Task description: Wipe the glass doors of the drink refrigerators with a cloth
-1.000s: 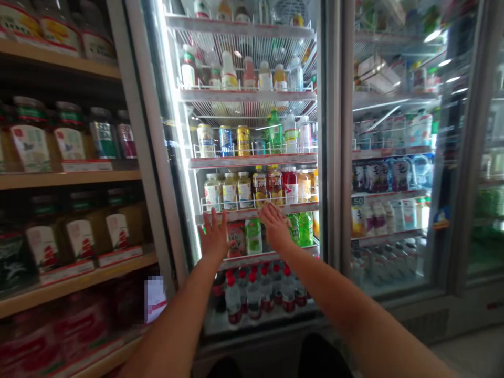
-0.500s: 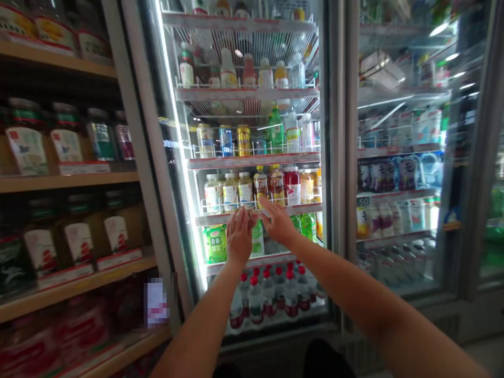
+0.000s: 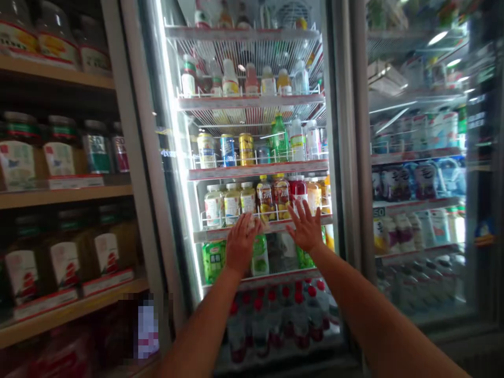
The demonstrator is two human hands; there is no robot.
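My left hand (image 3: 239, 242) is raised in front of a lit drinks fridge, before the edge of the shelf with bottled juices. Its fingers are bent and close together; a small pale patch shows at the fingertips, too blurred to name. My right hand (image 3: 306, 228) is spread open with nothing in it, in front of a red drink bottle (image 3: 299, 188) and an orange drink bottle (image 3: 314, 195). Between the hands stand dark tea bottles with yellow caps (image 3: 265, 197). Pale bottles (image 3: 213, 207) are behind and left of my left hand, and green packs (image 3: 213, 262) sit below.
Cans, including a gold can (image 3: 246, 149), and a green bottle (image 3: 280, 137) fill the shelf above. Red-capped water bottles (image 3: 260, 325) stand at the bottom. Wooden shelving (image 3: 66, 197) with large bottles is on the left, and another glass-fronted fridge (image 3: 419, 205) on the right.
My right hand has moved right, away from my left hand, and its fingers have spread. My left hand stays nearly in place. The view has tilted slightly up.
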